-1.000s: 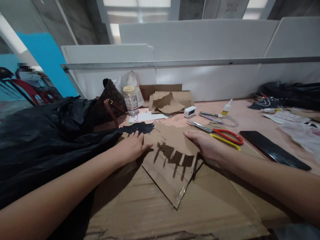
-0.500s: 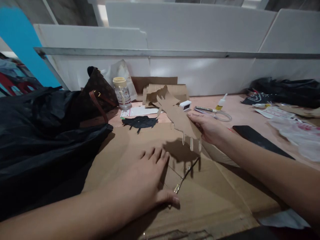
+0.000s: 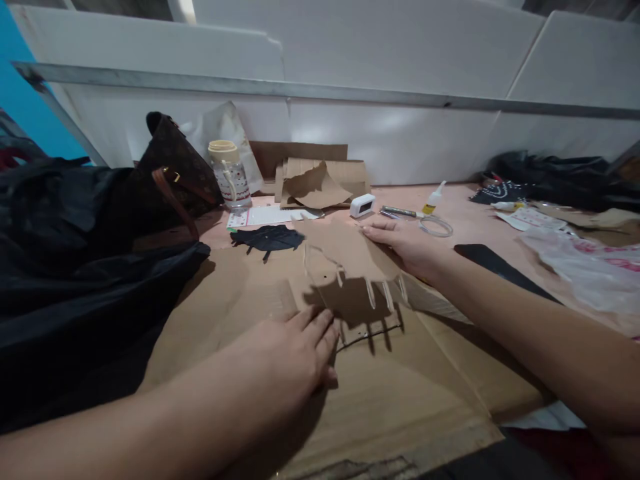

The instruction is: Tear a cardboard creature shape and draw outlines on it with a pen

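At the middle of the counter (image 3: pixel 470 208), the right hand (image 3: pixel 407 247), grip closed, holds a tabbed brown cardboard cut-out (image 3: pixel 345 283) tilted over a large flat cardboard sheet (image 3: pixel 400 400); the left hand (image 3: pixel 285 353) lies open beside it, where pressing could bend the thin tabs.

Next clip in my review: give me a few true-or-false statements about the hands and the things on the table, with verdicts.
1. The right hand lies on the cut cardboard piece that has tabs along its edge. True.
2. The left hand grips a pair of scissors. False: it lies flat, fingers stretched out, on the large cardboard sheet and holds nothing.
3. The black cutout lies beyond the left hand, touched by neither hand. True.
4. The bottle with the cream lid lies on its side. False: it stands upright beside the brown handbag.
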### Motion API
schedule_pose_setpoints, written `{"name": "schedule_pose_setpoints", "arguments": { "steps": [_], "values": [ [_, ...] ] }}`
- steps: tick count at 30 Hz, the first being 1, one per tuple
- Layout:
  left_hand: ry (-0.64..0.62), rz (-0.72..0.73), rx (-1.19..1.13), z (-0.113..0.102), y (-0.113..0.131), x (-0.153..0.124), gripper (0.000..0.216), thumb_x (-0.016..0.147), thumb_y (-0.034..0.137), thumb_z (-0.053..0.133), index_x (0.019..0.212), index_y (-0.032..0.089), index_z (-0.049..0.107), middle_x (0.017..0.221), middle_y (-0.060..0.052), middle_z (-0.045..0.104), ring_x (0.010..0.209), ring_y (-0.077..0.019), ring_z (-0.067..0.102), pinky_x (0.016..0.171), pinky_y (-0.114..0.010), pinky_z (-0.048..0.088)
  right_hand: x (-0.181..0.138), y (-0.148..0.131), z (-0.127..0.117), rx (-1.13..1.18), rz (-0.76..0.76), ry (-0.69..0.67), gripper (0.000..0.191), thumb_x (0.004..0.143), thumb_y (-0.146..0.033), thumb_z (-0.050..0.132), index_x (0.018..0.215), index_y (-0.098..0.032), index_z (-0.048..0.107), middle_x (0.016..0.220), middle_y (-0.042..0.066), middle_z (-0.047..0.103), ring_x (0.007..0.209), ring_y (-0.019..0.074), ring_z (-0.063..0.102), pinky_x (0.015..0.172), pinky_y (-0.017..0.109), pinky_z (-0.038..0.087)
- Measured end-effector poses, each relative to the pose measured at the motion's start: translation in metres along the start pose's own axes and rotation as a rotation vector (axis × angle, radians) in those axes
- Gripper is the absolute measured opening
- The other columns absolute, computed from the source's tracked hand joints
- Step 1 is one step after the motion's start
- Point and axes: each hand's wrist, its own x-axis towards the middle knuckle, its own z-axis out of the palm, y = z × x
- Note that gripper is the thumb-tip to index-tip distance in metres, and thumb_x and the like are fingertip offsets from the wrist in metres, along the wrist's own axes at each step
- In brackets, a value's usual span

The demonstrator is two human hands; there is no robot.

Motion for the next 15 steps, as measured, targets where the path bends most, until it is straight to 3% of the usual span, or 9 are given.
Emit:
{"name": "schedule_pose_setpoints", "arguments": {
  "steps": [2,4,6,8,11,15],
  "values": [
    [0.098,0.031,0.102,-0.008,0.011,-0.004,0.045,0.106,0.031,0.038,0.131,0.004,0.063,0.128,-0.023,0.070,0.110,-0.0341,0.070,0.085,-0.045,0.058,0.001,0.003,0.001,-0.140,0.038,-0.020,0.019,0.078,-0.039,0.083,0.087,-0.023,0.079,0.093,0.004,0.079,0.080,0.0185,0.069,0.070,0.029,0.053],
    [0.176,0.155,0.108,-0.020,0.018,-0.007,0.032,0.102,0.023,0.042,0.102,0.012,0.072,0.090,-0.011,0.074,0.071,-0.0255,0.067,0.058,-0.038,0.052,0.004,0.006,0.003,-0.276,0.063,-0.050,0.019,0.079,-0.040,0.082,0.086,-0.024,0.079,0.090,0.003,0.079,0.077,0.0181,0.069,0.068,0.028,0.052],
    [0.279,0.211,0.059,-0.029,0.019,-0.010,0.029,0.099,0.014,0.042,0.092,0.017,0.070,0.078,-0.005,0.069,0.063,-0.0210,0.060,0.055,-0.035,0.047,0.007,0.008,0.006,-0.352,0.049,-0.104,0.019,0.080,-0.043,0.080,0.086,-0.025,0.081,0.088,0.001,0.080,0.078,0.0194,0.070,0.068,0.029,0.053],
    [0.393,0.220,0.022,-0.028,0.018,-0.009,0.033,0.100,0.011,0.039,0.098,0.017,0.071,0.088,-0.005,0.072,0.074,-0.0210,0.063,0.066,-0.035,0.051,0.012,0.010,0.012,-0.425,0.009,-0.183,0.021,0.083,-0.047,0.077,0.088,-0.028,0.082,0.090,0.001,0.081,0.082,0.0224,0.071,0.071,0.032,0.055],
    [0.520,0.157,0.024,-0.009,0.016,-0.004,0.035,0.103,0.018,0.038,0.117,0.014,0.070,0.115,-0.008,0.075,0.099,-0.0256,0.066,0.092,-0.041,0.052,0.016,0.012,0.020,-0.644,-0.082,-0.279,0.022,0.085,-0.048,0.073,0.095,-0.031,0.084,0.101,0.000,0.082,0.094,0.0261,0.073,0.083,0.037,0.055],
    [0.570,0.002,0.044,0.019,0.018,0.003,0.040,0.105,0.035,0.045,0.128,0.011,0.067,0.128,-0.010,0.073,0.115,-0.0306,0.065,0.100,-0.044,0.049,0.011,0.013,0.023,-0.844,-0.182,-0.237,0.023,0.091,-0.043,0.067,0.102,-0.031,0.083,0.112,0.001,0.081,0.106,0.0274,0.072,0.095,0.039,0.052]
  ]
}}
